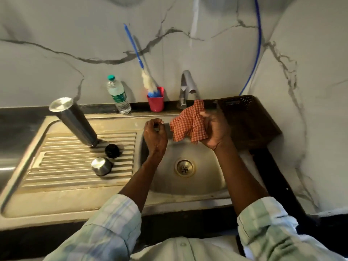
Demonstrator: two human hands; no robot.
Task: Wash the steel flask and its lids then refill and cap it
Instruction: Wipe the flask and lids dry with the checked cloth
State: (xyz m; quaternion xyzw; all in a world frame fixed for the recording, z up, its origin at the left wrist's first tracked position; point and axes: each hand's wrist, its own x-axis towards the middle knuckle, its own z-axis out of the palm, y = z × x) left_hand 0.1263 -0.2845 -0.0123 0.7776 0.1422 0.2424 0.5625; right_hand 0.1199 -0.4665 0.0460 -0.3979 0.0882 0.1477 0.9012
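The steel flask stands upside down on the ribbed drainboard, mouth down. Beside its mouth lies the black inner lid, and in front of that the steel cup lid sits inverted. Over the sink bowl my right hand grips a red checked cloth. My left hand hangs to the cloth's left with its fingers curled; nothing shows in it and it does not touch the cloth.
The tap rises behind the bowl, with no water visible. A plastic water bottle and a pink cup holding a bottle brush stand at the back ledge. A dark brown basket sits right of the sink.
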